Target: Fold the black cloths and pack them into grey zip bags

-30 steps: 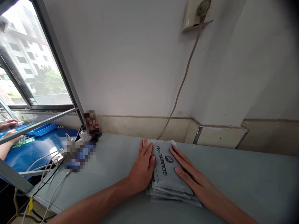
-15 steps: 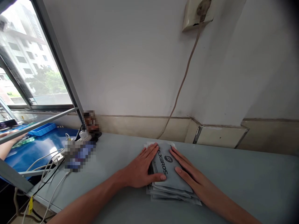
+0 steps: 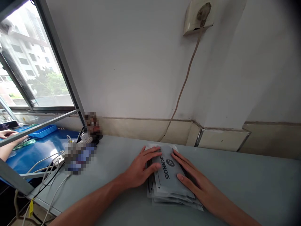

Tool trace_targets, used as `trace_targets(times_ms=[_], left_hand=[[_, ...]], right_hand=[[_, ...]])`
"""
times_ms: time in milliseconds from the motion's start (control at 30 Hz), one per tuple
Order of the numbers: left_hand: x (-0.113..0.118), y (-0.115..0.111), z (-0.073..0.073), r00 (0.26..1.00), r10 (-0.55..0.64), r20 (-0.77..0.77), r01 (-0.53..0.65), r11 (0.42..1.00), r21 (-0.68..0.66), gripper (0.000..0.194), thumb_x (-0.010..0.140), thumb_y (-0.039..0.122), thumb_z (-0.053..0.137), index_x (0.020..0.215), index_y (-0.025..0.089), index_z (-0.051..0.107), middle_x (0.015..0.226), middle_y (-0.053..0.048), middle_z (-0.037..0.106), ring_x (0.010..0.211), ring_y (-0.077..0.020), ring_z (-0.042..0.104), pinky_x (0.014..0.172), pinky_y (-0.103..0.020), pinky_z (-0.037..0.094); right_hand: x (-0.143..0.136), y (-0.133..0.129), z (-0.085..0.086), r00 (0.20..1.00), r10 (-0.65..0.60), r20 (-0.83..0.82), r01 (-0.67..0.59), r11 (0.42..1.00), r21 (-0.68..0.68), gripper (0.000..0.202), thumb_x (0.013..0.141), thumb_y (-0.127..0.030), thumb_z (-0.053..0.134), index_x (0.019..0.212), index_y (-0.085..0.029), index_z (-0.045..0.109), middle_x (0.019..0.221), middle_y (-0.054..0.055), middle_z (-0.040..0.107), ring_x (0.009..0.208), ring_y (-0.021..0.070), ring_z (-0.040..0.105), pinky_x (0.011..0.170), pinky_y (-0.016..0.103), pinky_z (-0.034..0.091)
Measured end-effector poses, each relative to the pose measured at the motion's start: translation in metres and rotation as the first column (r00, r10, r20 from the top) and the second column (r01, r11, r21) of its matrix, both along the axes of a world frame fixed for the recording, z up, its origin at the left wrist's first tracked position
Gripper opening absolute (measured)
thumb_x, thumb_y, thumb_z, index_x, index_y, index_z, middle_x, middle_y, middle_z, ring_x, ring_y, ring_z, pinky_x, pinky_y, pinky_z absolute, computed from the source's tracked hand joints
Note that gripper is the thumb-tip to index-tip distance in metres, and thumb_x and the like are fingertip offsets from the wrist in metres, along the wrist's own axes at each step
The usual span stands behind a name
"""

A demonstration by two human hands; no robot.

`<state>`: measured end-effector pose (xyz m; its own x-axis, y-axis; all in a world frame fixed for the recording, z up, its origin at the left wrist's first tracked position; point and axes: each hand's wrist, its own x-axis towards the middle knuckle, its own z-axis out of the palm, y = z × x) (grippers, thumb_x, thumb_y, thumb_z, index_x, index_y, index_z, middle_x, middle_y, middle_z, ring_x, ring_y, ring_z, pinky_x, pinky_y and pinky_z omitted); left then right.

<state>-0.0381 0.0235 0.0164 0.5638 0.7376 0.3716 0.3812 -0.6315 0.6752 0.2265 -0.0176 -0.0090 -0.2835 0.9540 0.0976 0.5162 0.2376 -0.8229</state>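
Observation:
A stack of several flat, frosted plastic packages (image 3: 168, 185) lies on the grey table in front of me. The top one carries dark lettering ending in "KBROS" and a round dark logo. At the stack's left edge is my left hand (image 3: 143, 168), its fingers spread and the thumb over the top package. My right hand (image 3: 194, 175) lies along the right side, fingers stretched out on the top package. Neither hand is wrapped round a package. What is inside the packages cannot be made out.
On the left are a blurred phone-like object (image 3: 82, 158), a power strip (image 3: 58, 160) and white cables. Past a metal frame, another person's hand (image 3: 9, 135) is over a blue work surface near a blue tray (image 3: 43, 131). A grey table (image 3: 117, 201) meets the wall behind.
My left thumb has lifted and drawn back from the top package, and its fingers have bent and parted, showing more lettering. My right hand has stayed nearly still.

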Motion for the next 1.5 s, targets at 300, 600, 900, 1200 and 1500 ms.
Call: trace_targets(times_ms=[300, 600, 900, 1200, 1500], left_hand=[[0.007, -0.001, 0.0, 0.998, 0.041, 0.044, -0.046, 0.991, 0.125, 0.029, 0.107, 0.037, 0.053, 0.128, 0.028, 0.071, 0.129, -0.003, 0.072, 0.121, -0.0194, 0.066, 0.109, -0.034, 0.051], [-0.008, 0.006, -0.002, 0.968, -0.135, -0.21, 0.118, 0.989, -0.092, 0.126, 0.073, 0.069, 0.083, 0.168, 0.024, 0.013, 0.175, -0.01, 0.01, 0.16, -0.0358, 0.014, 0.132, -0.054, 0.015], [-0.013, 0.007, -0.003, 0.944, -0.188, -0.269, 0.108, 0.951, -0.289, 0.153, 0.06, 0.073, 0.088, 0.164, 0.031, -0.016, 0.171, -0.004, -0.025, 0.155, -0.0406, -0.024, 0.126, -0.068, 0.002], [-0.005, 0.002, -0.004, 0.923, 0.293, 0.248, -0.174, 0.896, -0.409, 0.074, 0.098, 0.066, 0.054, 0.159, 0.029, 0.037, 0.168, -0.012, 0.033, 0.15, -0.0333, 0.039, 0.12, -0.049, 0.039], [-0.005, 0.014, -0.018, 0.869, 0.477, 0.132, -0.365, 0.798, -0.48, 0.05, 0.096, 0.067, 0.049, 0.11, 0.02, 0.056, 0.108, -0.01, 0.068, 0.095, -0.024, 0.064, 0.087, -0.038, 0.05]], right_hand=[[0.003, 0.002, -0.004, 1.0, 0.0, 0.019, 0.0, 1.0, 0.027, 0.069, 0.099, -0.069, 0.047, 0.162, -0.043, 0.035, 0.175, -0.008, 0.018, 0.161, 0.0328, 0.018, 0.13, 0.055, 0.021], [0.004, 0.003, -0.006, 1.0, 0.009, 0.009, -0.009, 1.0, 0.023, 0.069, 0.099, -0.069, 0.048, 0.162, -0.042, 0.035, 0.176, -0.009, 0.016, 0.161, 0.0317, 0.015, 0.131, 0.054, 0.019], [0.001, -0.002, 0.0, 1.0, 0.013, -0.018, -0.013, 1.0, 0.014, 0.071, 0.098, -0.067, 0.05, 0.163, -0.042, 0.034, 0.176, -0.008, 0.015, 0.162, 0.0311, 0.014, 0.13, 0.054, 0.02], [0.007, 0.007, 0.002, 0.901, -0.376, -0.216, 0.389, 0.921, 0.017, 0.059, 0.094, -0.069, 0.052, 0.14, -0.032, 0.058, 0.149, 0.009, 0.06, 0.118, 0.0302, 0.069, 0.084, 0.036, 0.064], [0.009, 0.004, 0.012, 0.889, -0.302, -0.345, 0.212, 0.938, -0.274, 0.054, 0.089, -0.073, 0.06, 0.101, -0.023, 0.078, 0.093, 0.005, 0.081, 0.068, 0.0229, 0.074, 0.057, 0.03, 0.058]])
